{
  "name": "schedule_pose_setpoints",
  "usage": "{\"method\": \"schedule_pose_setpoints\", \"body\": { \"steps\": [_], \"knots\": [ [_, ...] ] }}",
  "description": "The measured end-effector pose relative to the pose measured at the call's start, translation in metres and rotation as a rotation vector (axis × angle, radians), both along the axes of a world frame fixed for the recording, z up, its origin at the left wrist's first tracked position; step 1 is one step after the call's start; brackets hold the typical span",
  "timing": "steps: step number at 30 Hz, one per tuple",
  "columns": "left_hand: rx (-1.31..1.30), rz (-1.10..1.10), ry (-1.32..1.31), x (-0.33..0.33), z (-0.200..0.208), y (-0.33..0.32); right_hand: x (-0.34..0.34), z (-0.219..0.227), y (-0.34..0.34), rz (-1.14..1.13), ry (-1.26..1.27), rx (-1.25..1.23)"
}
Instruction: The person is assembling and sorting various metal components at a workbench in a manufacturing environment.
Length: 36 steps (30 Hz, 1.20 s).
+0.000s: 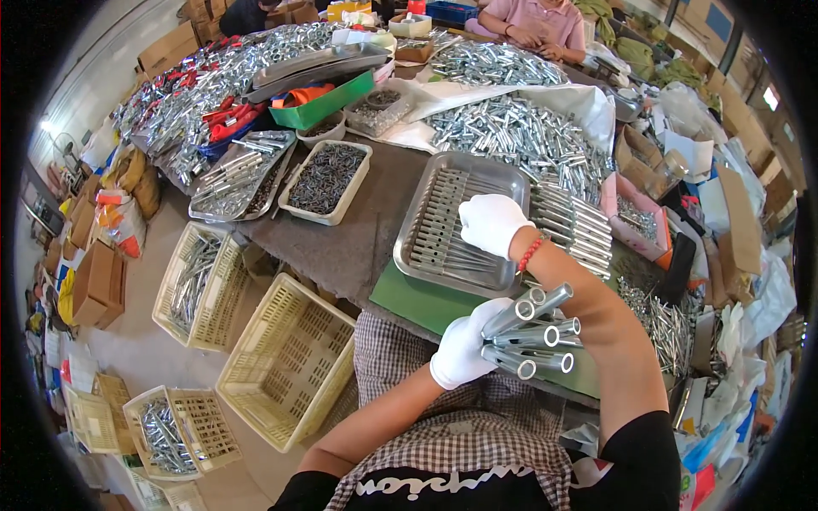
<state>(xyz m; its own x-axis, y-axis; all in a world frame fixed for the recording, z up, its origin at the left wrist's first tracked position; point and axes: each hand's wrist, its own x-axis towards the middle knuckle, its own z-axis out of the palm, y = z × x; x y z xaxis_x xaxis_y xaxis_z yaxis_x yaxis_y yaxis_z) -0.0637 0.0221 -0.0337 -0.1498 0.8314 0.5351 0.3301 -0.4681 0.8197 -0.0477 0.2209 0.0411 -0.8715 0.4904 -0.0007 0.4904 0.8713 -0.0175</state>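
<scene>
My left hand (464, 347), in a white glove, grips a bundle of several shiny metal tubes (537, 334) over the table's front edge. Their hollow ends point to the right. My right hand (492, 223), also gloved, is closed over a steel tray (411, 271). What its curled fingers hold, if anything, is hidden. Inside that tray lie slim metal rods (443, 204) with holes, lined up side by side. To the right of the tray, thicker metal tubes (579, 234) are laid in a row, partly behind my right forearm.
A green mat (417, 300) lies under the tray. To the left stands a tub of small dark screws (328, 179). Piles of metal parts (515, 132) cover the far table. An open yellow crate (285, 362) is at lower left. Another person (545, 30) sits across the table.
</scene>
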Motion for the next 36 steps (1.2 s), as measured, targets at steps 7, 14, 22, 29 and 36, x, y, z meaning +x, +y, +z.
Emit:
{"method": "schedule_pose_setpoints", "body": {
  "steps": [7, 14, 22, 29, 36],
  "knots": [
    [0.032, 0.029, 0.018, -0.001, 0.008, -0.002, 0.008, 0.016, 0.01, 0.01, 0.122, -0.111],
    [0.036, 0.026, 0.017, 0.001, 0.004, 0.002, -0.001, -0.003, 0.032, -0.026, 0.111, -0.091],
    [0.081, 0.02, 0.014, -0.002, 0.003, 0.003, -0.01, -0.008, 0.029, 0.054, 0.328, -0.093],
    [0.052, 0.011, -0.001, 0.003, 0.005, 0.001, -0.016, -0.014, 0.032, 0.076, 0.305, -0.161],
    [0.05, 0.047, -0.004, 0.004, 0.002, 0.0, 0.006, 0.008, 0.026, -0.232, 0.914, -1.203]
  ]
}}
